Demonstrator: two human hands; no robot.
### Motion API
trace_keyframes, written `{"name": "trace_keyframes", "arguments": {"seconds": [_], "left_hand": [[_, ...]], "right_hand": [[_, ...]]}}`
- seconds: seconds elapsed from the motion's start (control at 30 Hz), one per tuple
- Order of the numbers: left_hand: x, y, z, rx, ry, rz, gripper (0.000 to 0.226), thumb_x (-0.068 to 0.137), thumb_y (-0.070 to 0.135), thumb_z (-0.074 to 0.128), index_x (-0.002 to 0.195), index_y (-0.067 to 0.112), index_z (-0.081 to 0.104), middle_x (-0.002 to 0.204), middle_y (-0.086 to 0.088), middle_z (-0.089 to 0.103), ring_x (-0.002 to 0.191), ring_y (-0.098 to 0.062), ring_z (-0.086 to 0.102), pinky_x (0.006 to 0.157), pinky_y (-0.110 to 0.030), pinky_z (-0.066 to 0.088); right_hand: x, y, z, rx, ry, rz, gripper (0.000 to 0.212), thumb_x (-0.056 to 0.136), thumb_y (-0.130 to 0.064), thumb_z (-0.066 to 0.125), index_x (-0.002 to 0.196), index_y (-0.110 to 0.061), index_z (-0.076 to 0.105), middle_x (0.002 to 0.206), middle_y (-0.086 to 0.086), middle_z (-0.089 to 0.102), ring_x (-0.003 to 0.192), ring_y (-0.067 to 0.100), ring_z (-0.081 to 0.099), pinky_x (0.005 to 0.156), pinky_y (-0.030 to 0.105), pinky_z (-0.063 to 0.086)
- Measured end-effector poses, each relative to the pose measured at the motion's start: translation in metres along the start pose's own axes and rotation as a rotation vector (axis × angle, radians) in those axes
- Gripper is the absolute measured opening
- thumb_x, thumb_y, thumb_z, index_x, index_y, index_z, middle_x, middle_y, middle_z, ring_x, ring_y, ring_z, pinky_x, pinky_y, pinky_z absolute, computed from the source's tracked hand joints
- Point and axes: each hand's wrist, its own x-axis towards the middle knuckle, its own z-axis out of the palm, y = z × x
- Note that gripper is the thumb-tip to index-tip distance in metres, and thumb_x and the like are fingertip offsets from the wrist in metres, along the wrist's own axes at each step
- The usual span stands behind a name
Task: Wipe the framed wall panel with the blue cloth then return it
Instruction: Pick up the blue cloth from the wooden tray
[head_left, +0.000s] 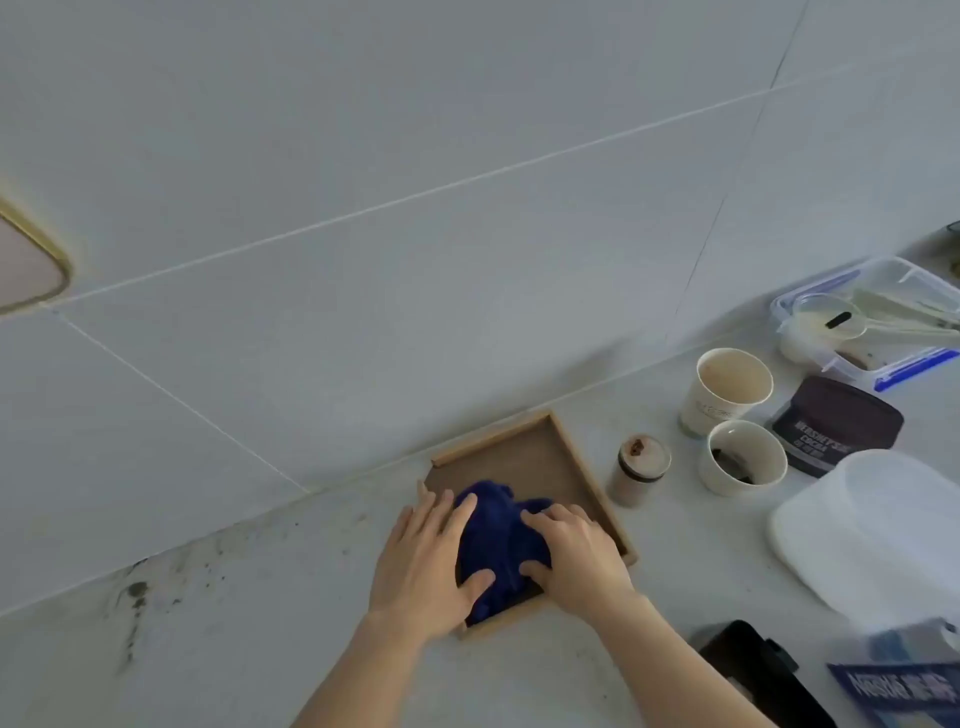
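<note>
Both hands down on the blue cloth (501, 540), bunched up inside the shallow wooden tray (574, 462) on the pale counter (291, 623). Left hand (428, 564) spread flat, fingers loosely splayed over the tray's left edge and the cloth's left side, thumb pressing into the fabric near the front. Right hand (576, 558) mirroring it on the cloth's right side, fingers gently curled on top, thumb tucked in toward the middle. Neither hand closed around the cloth; both pressing on it, palms down, fabric humped up between them. Tray sitting close against the foot of the tiled wall (415, 182), its far corner just beside the wall joint. Far left on the wall, only a rounded corner of the framed wall panel (31, 260) in sight, gold-edged, well apart from the hands. Right of the tray, a small lidded jar (638, 470), then a white cup (743, 457) with something dark inside, and behind it a paper cup (727, 387) stained brown within. Dark cocoa pouch (836, 426) lying beside the cups, clear clip-lid container (872, 317) with utensils behind that. White plastic lid (878, 535) at the right edge, a black object (763, 670) and blue printed packaging (904, 691) at bottom right. Dark speckled stains on the counter at the lower left.
</note>
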Motion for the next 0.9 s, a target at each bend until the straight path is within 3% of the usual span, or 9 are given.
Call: {"name": "trace_keyframes", "arguments": {"seconds": [0.23,0.37,0.53,0.67,0.9], "left_hand": [[0.014,0.008,0.026,0.068,-0.022,0.011,0.085,0.1,0.054,0.057,0.167,0.031,0.01,0.168,0.005,0.037,0.159,-0.02,0.025,0.133,-0.039,0.012],[0.02,0.015,0.034,0.096,0.05,0.005,0.071,0.099,0.046,0.063,0.161,0.029,0.03,0.144,0.008,0.061,0.135,-0.019,0.05,0.121,-0.034,0.03],[0.024,0.02,0.032,0.11,0.067,-0.053,0.039,0.102,0.036,0.06,0.14,0.027,0.053,0.131,0.008,0.069,0.125,-0.019,0.054,0.106,-0.034,0.038],[0.024,0.019,0.017,0.08,0.105,-0.054,0.04,0.102,0.038,0.061,0.138,0.028,0.051,0.129,0.009,0.071,0.122,-0.019,0.056,0.105,-0.034,0.04],[0.022,0.009,-0.036,0.037,0.23,-0.043,0.031,0.099,0.039,0.066,0.123,0.029,0.049,0.116,0.008,0.075,0.112,-0.019,0.062,0.099,-0.033,0.041]], "right_hand": [[0.006,0.009,0.006,0.034,0.049,0.012,0.044,0.1,-0.027,0.065,0.143,-0.029,0.058,0.127,-0.003,0.065,0.12,0.02,0.053,0.089,0.035,0.053],[0.007,0.013,0.01,0.04,0.096,0.023,0.039,0.099,-0.014,0.061,0.136,-0.027,0.066,0.124,-0.003,0.071,0.115,0.02,0.058,0.089,0.034,0.052],[0.005,0.015,0.01,0.064,0.172,0.039,0.035,0.098,-0.012,0.058,0.129,-0.025,0.068,0.117,-0.004,0.076,0.107,0.02,0.059,0.081,0.027,0.042],[0.005,0.014,-0.003,0.095,0.203,0.063,0.034,0.097,-0.015,0.06,0.129,-0.027,0.066,0.115,-0.007,0.075,0.106,0.018,0.057,0.078,0.027,0.044],[0.01,-0.007,-0.039,0.141,0.283,0.046,0.039,0.098,-0.015,0.062,0.135,-0.028,0.063,0.118,-0.006,0.075,0.115,0.021,0.06,0.088,0.032,0.048]]}}
